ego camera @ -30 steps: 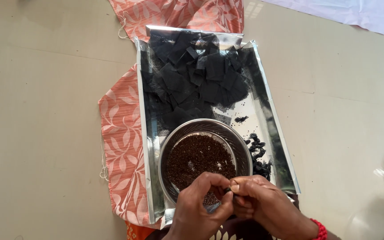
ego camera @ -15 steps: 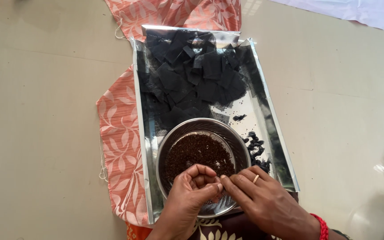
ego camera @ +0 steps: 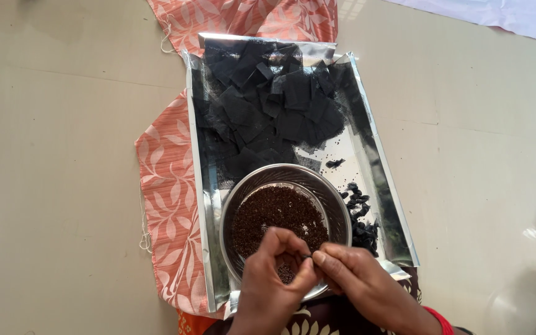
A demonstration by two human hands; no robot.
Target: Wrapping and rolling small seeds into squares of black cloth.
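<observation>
Both hands' fingers (ego camera: 302, 263) pinched on tiny dark bit over seed bowl (ego camera: 336, 205); black squares (ego camera: 268, 105) beyond, tray (ego camera: 392, 205).

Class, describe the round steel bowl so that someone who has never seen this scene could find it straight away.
Start at the shiny metal tray lying on the orange leaf-patterned cloth on the floor. At its near end, just under the two hands, sits the steel bowl. It alone is round and holds fine dark brown grains, unlike the black cloth squares piled beyond it.

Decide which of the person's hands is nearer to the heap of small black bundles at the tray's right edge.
Right. The right hand lies just below and left of the small black bundles, over the steel bowl's near rim. The left hand is farther left, across the bowl.
</observation>
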